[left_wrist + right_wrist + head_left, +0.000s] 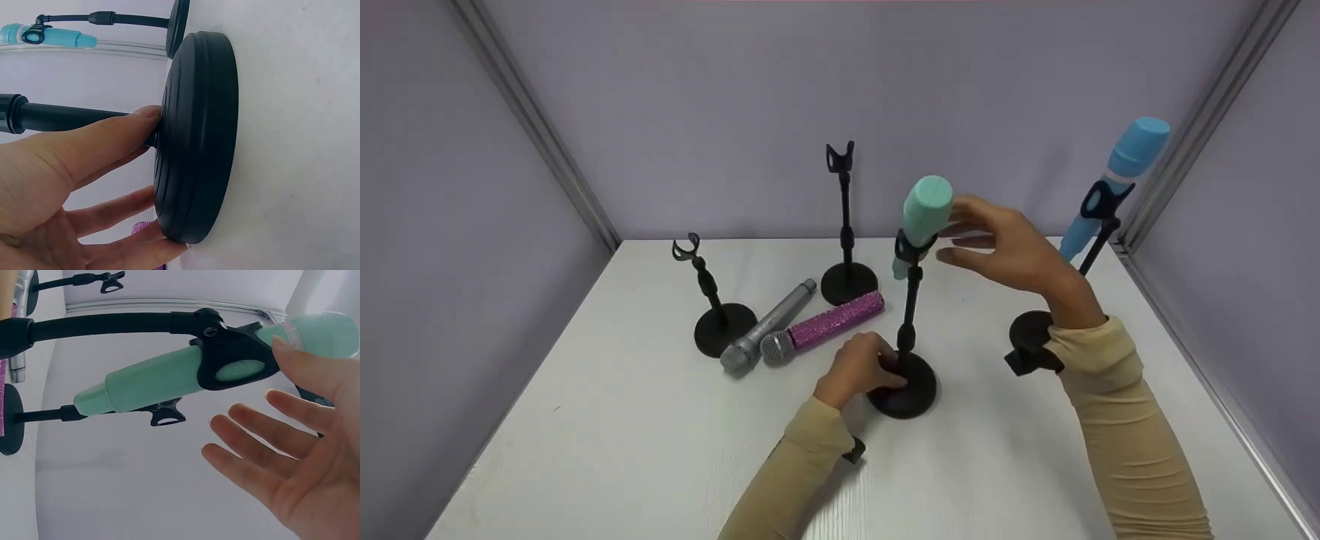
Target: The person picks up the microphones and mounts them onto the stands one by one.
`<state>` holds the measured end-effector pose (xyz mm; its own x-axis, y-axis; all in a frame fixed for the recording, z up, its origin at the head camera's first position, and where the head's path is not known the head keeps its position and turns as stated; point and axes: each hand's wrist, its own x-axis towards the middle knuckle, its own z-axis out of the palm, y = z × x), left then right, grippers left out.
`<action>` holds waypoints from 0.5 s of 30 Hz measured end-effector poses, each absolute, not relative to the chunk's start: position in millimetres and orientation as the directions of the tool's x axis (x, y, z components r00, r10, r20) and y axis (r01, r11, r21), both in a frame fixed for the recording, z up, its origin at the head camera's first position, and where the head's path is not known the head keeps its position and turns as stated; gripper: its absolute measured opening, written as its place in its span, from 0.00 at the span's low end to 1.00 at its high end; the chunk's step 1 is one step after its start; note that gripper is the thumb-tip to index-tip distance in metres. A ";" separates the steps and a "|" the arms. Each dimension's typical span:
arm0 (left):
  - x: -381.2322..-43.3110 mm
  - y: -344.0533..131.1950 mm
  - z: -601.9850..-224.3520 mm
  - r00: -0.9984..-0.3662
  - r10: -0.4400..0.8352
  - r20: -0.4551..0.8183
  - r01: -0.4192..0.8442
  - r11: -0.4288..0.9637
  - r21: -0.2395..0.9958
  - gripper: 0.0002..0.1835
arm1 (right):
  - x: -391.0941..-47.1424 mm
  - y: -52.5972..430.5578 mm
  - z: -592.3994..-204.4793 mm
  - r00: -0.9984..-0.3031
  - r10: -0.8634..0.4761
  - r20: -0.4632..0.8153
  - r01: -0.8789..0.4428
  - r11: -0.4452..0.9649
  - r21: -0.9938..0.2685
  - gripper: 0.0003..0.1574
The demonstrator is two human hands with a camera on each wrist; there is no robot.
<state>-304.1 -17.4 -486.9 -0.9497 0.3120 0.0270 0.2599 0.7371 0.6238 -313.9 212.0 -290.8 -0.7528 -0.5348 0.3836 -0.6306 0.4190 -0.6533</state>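
A mint green microphone point(928, 210) sits tilted in the clip of a black microphone stand point(910, 315). My left hand point(861, 371) holds this stand low down. In the left wrist view its thumb point(112, 138) lies by the pole on the round base point(199, 135), with other fingers at the base's rim. Beside the microphone is my right hand point(1005, 244), its fingers spread and relaxed. The right wrist view shows the right thumb point(298, 360) at the microphone point(152, 379) near the clip point(236, 354), while the other fingers stand apart from it.
A blue microphone point(1136, 150) rests in another stand at right, partly behind my right arm. Two stands with bare clips, a short one point(724, 328) and a taller one point(847, 281), stand left and back. Silver point(769, 326) and pink glitter point(832, 322) microphones lie on the white table point(622, 435).
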 end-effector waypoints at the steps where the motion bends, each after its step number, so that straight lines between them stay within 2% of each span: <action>1: -304.0 -17.2 -486.9 -0.950 0.311 0.023 0.257 0.738 0.625 0.20 | -312.8 214.3 -291.5 -0.761 -0.529 0.377 -0.622 0.426 -0.657 0.38; 15: -303.9 -15.3 -488.9 -0.951 0.309 0.013 0.246 0.730 0.638 0.19 | -291.3 236.3 -322.6 -0.824 -0.489 0.288 -0.535 0.501 -0.680 0.29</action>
